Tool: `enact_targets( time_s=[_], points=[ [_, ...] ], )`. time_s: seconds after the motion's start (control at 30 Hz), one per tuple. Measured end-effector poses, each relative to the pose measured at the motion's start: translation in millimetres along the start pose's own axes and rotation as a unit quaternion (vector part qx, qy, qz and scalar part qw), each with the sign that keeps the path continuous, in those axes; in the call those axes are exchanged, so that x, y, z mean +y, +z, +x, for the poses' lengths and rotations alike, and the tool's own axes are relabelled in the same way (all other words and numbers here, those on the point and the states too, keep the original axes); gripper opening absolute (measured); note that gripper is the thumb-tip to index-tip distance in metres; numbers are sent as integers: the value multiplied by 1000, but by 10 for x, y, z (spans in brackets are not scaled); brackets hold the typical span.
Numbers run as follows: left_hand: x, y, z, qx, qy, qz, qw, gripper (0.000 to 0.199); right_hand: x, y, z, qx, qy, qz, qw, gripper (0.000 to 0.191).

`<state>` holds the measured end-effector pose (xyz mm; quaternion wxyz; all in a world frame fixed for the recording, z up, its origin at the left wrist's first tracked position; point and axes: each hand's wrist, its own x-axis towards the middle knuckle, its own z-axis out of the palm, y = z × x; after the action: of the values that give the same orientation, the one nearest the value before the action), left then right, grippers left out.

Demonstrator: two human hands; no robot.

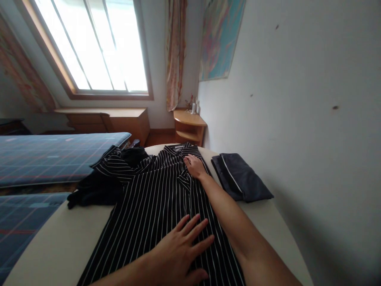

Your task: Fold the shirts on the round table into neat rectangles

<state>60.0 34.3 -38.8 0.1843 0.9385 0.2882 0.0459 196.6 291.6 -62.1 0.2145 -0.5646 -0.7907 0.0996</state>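
Note:
A black shirt with white stripes lies spread on the pale round table, its collar at the far end. One sleeve reaches out to the left; the other looks folded inward over the front, its hem near my right hand. My left hand lies open on the lower part of the shirt, fingers spread and palm down. Farther up, my right hand rests on the fabric just below the collar, fingers stretched out and slightly bent. Whether it presses on the folded sleeve is hard to make out.
A folded dark garment lies at the table's right edge, by the white wall. Dark clothing is bunched on the left. Beyond are a bed with plaid mattresses, a wooden desk and a corner shelf.

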Motion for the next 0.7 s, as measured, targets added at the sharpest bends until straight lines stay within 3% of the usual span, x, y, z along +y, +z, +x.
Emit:
enact_targets(
  time_s=[0.1,0.23,0.37,0.53,0.63,0.7],
  points=[
    [43,-1,-70,-4,43,-10,999,69,-20,-92,-81,37,5,5,999,64],
    [122,55,-101,-5,69,2,998,71,-51,-138,-308,39,55,-8,998,66],
    [262,203,-57,17,69,25,997,72,-52,-105,-576,18,73,-14,997,60],
    [396,394,-12,20,98,41,994,66,-26,-136,-810,16,50,1,999,58],
    [459,374,-56,1,132,45,990,52,-3,-180,-908,30,27,14,999,57],
    [499,266,-104,-16,154,33,987,45,15,-200,-971,25,15,8,1000,58]
  ],
)
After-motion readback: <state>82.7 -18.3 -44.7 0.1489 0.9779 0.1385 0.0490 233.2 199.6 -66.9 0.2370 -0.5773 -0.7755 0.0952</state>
